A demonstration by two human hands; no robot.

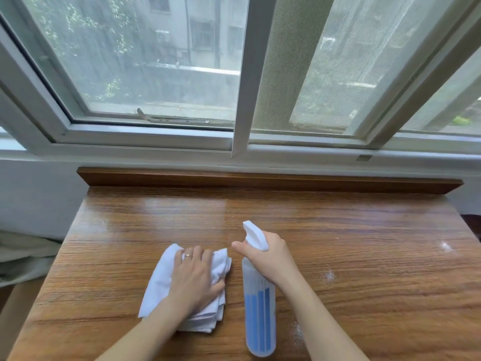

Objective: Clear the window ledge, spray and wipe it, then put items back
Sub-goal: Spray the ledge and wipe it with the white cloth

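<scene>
A folded white cloth [160,280] lies on the wooden ledge [338,243] near its front. My left hand [195,277] rests flat on the cloth, its fingers spread and lightly bent over the fabric. To its right my right hand [270,259] grips the neck of a clear spray bottle [259,313] with blue liquid, its white nozzle pointing away toward the window. Wet droplets glisten on the wood at the right.
A raised wooden strip [260,179] borders the back of the ledge below the white window frame [145,142]. A sliding pane and mesh screen stand behind. Pale fabric [23,256] lies off the ledge's left edge.
</scene>
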